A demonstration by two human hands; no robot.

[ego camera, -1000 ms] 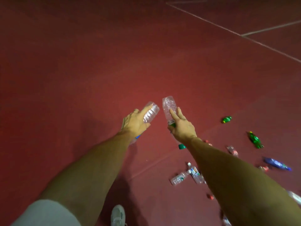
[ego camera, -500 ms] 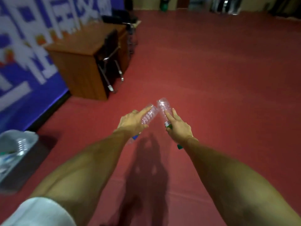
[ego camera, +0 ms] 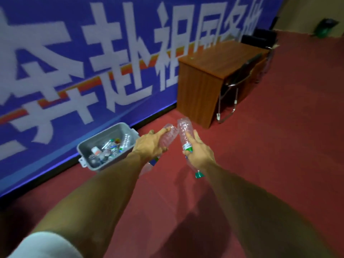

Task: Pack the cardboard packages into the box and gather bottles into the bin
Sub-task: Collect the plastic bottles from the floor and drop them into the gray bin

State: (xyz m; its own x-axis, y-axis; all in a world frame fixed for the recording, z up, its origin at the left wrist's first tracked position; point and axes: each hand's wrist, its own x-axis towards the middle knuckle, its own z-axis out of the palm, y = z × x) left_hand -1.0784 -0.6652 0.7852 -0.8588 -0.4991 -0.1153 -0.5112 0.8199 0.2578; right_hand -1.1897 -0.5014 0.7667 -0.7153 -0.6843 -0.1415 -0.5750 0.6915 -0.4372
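Fingers of left hand (ego camera: pixel 149 147) curl round one clear bottle (ego camera: pixel 169 135), those of right hand (ego camera: pixel 199 154) round a second bottle (ego camera: pixel 183 128), both aloft near the grey bin (ego camera: pixel 98 135) on the floor (ego camera: pixel 260 164); probably empty, light, thin-walled, slick, so grip mid-body, gently.

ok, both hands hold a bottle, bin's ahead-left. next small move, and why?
The left hand grips the left bottle, the right hand the right bottle, both beside the grey bin, not above it; bottles already lie inside. So probably swing both left over it.
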